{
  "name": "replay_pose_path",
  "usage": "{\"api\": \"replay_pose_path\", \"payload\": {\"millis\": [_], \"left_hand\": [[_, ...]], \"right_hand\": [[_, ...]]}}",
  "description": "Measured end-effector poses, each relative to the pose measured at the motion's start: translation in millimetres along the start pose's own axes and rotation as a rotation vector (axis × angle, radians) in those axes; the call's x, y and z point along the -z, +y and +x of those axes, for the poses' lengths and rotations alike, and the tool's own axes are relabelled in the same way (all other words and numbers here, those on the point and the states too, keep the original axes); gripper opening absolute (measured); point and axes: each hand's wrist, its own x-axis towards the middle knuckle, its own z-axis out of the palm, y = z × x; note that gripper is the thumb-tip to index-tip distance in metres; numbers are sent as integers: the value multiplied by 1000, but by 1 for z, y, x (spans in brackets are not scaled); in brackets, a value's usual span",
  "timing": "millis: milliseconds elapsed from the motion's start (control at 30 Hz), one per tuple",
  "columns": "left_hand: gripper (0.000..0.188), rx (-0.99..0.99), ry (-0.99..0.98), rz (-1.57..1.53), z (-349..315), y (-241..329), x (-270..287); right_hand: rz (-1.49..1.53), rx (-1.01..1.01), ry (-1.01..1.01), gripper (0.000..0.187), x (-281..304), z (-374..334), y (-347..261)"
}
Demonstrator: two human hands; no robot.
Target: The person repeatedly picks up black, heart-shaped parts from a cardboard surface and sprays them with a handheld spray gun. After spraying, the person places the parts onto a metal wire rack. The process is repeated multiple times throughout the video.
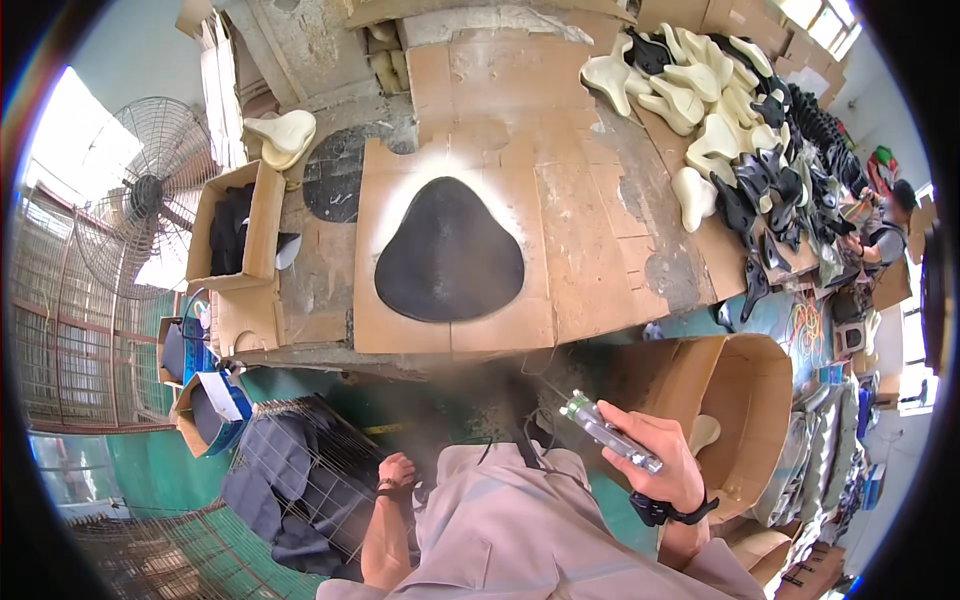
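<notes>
A black rounded-triangle sheet (450,255), shaped like a saddle cover, lies flat on a cardboard square (500,335) with a whitish sprayed halo around its upper edge. My right hand (665,460), a dark watch and band at its wrist, grips a silver spray gun (610,433) below the table's front edge. A faint haze hangs left of the gun. My left hand (396,469) is low beside a wire-mesh basket (350,480), its fingers curled in with nothing visible in them.
Cream and black bicycle saddles (700,110) are heaped at the table's far right. At left stand a cardboard box (263,230) of black pieces and a large fan (147,195). A big open carton (740,400) is right of me. Another person (885,235) works at far right.
</notes>
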Motion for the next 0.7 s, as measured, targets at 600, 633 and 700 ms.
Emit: {"api": "replay_pose_path", "payload": {"millis": [600,633,700], "left_hand": [[23,-811,133,227,52,218,-89],[22,-904,236,349,56,238,-100],[22,-987,398,444,63,274,-125]], "right_hand": [[-59,-13,201,53,16,-21,26],[-2,-48,138,53,14,-20,24],[79,-88,146,56,2,-15,19]]}}
